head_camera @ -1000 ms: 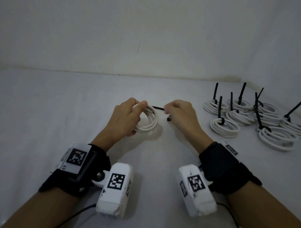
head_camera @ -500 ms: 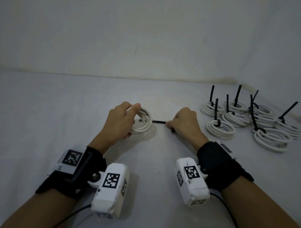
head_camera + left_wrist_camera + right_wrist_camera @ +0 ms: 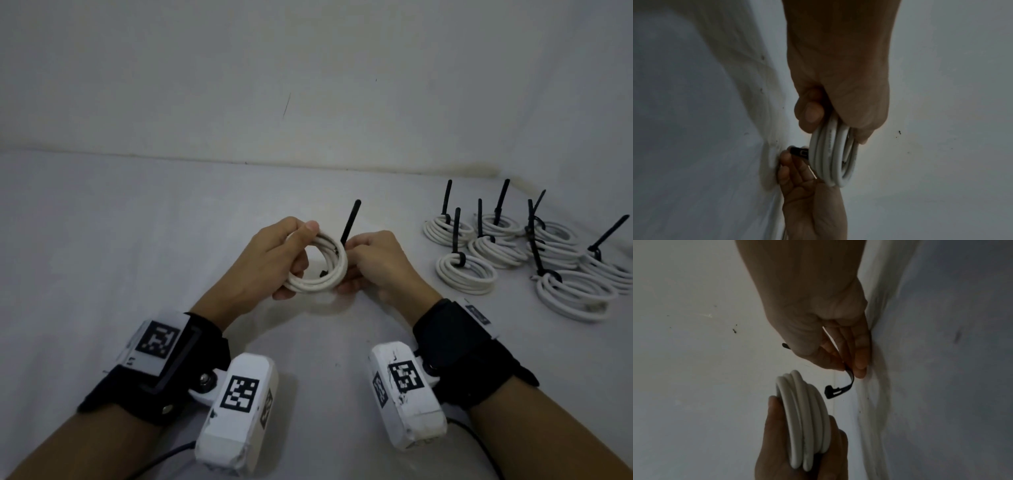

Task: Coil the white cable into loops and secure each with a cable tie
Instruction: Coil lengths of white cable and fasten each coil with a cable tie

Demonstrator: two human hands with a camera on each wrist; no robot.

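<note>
We grip the white cable coil [image 3: 317, 265] in our left hand [image 3: 270, 260], thumb over the top, fingers curled under, held above the table [image 3: 137, 240]. Our right hand [image 3: 380, 263] pinches the black cable tie [image 3: 350, 222] right beside the coil; tail sticks up. Tied coils [image 3: 534, 253] sit farther right.

White cloth surface [image 3: 102, 240], plain wall [image 3: 308, 68], dim light

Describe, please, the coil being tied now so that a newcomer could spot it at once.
On the white table, left of the pile of tied coils, two hands meet. The left hand grips the coil; it alone is held off the table, its tie not yet closed.
</note>
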